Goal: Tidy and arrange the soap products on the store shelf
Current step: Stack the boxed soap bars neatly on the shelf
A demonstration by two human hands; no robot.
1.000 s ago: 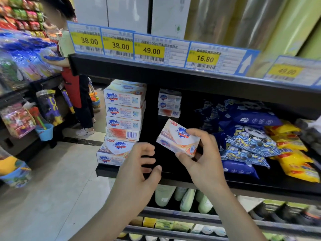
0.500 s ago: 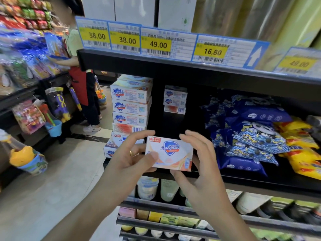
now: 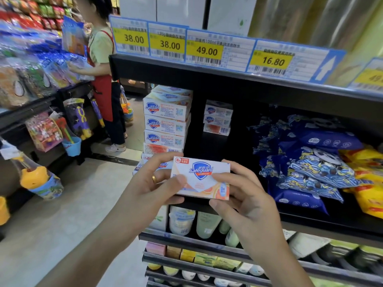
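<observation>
While both forearms reach up from below, the left hand (image 3: 151, 189) and right hand (image 3: 246, 201) pinch one Safeguard soap box (image 3: 200, 177) by its ends, face up, before the shelf (image 3: 228, 154). Four boxes form the left stack (image 3: 165, 123); three form the rear stack (image 3: 217, 118). Blue snack bags (image 3: 306, 162) lie right.

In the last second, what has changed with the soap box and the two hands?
The soap box was tilted and pinched by the right hand alone; it has turned level, its front to the camera, and come nearer. The left hand, free before, now grips its left end. The tall soap stack, the small stack and the blue packets stayed as they were.
</observation>
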